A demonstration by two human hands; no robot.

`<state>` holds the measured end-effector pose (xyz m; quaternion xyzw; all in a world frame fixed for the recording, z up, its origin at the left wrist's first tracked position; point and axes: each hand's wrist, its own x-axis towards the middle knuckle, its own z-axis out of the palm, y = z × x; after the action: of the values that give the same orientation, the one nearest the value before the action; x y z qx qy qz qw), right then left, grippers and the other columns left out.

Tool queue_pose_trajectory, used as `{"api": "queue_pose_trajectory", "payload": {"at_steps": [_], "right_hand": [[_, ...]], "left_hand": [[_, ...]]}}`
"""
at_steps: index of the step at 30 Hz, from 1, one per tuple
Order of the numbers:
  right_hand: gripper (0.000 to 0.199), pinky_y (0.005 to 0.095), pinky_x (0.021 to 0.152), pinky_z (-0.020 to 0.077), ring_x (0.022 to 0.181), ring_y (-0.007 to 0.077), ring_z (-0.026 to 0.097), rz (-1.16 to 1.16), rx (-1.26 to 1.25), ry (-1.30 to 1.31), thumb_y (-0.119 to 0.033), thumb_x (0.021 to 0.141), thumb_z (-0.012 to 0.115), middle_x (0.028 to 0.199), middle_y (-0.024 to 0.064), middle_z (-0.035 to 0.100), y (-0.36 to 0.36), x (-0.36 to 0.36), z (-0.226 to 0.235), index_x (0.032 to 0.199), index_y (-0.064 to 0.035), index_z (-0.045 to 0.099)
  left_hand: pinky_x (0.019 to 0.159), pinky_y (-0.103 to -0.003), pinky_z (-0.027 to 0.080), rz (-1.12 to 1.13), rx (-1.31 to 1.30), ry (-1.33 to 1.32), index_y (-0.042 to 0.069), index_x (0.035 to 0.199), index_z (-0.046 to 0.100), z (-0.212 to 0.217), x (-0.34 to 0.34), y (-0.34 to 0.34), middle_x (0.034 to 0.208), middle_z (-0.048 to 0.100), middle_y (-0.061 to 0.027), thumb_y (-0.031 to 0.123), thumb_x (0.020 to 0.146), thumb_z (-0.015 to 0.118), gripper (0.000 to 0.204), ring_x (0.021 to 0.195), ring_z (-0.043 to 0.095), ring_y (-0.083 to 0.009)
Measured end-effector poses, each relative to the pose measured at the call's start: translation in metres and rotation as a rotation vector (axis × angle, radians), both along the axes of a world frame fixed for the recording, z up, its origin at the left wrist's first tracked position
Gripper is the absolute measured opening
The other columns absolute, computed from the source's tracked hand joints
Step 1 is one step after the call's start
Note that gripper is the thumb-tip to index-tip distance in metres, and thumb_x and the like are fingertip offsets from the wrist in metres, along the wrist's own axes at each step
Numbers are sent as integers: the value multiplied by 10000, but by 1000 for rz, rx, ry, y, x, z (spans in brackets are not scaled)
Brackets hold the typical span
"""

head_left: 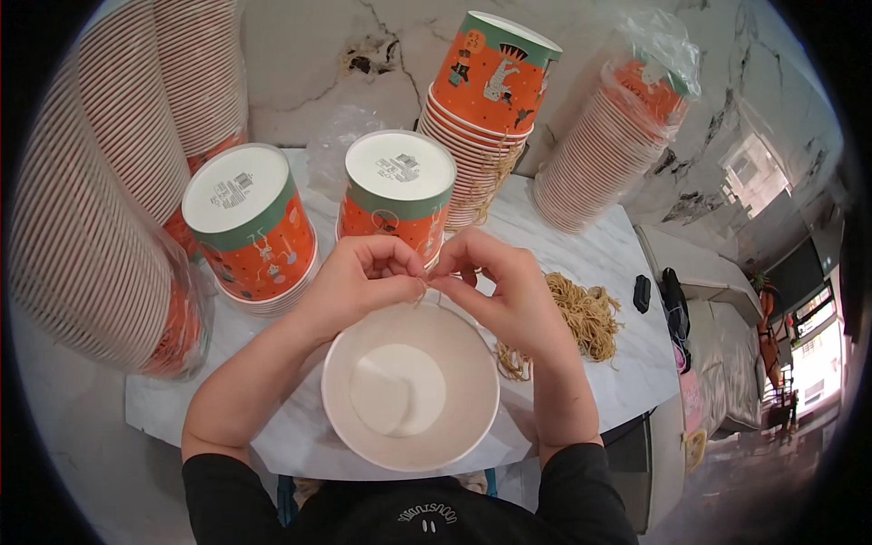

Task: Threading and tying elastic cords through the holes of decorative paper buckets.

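Observation:
A white paper bucket (472, 368) stands open side up on the table before me, its inside bare. Over its far rim my left hand (368, 277) and my right hand (495, 282) meet, thumbs and forefingers pinched together. Between the fingertips runs a thin piece of tan string (421, 292), at the bucket's far rim; most of it is hidden by the fingers. Right beyond my right wrist lies a tangled bundle of tan strings (586, 318), with some loose strands (511, 361) nearer the bucket.
Upside-down orange and green paper buckets stand behind my hands, one stack left (263, 245), one in the middle (400, 195). A taller stack (481, 118) has strings hanging on it. Plastic-wrapped stacks rise at left (91, 236) and back right (609, 136). A small black object (642, 293) lies at the table's right.

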<state>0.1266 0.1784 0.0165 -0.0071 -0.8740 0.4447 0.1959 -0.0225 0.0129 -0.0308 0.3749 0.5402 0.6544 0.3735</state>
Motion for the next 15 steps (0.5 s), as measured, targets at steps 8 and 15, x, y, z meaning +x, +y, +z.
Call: {"api": "queue_pose_trajectory", "payload": {"at_steps": [8, 15], "right_hand": [[214, 343, 879, 518, 1022, 225, 651, 60, 366, 69, -54, 806, 793, 1068, 53, 691, 11, 9, 6, 1018, -71, 771], [138, 394, 903, 526, 1039, 290, 640, 58, 323, 78, -100, 821, 790, 1058, 79, 663, 7, 2, 1, 952, -64, 771]], "left_hand": [[765, -237, 552, -83, -65, -151, 26, 980, 688, -1, -4, 1, 922, 742, -48, 6, 879, 732, 112, 844, 710, -99], [749, -218, 536, -93, -58, -159, 20, 974, 699, -2, -4, 1, 911, 749, -44, 48, 884, 736, 101, 837, 697, -79]]}}
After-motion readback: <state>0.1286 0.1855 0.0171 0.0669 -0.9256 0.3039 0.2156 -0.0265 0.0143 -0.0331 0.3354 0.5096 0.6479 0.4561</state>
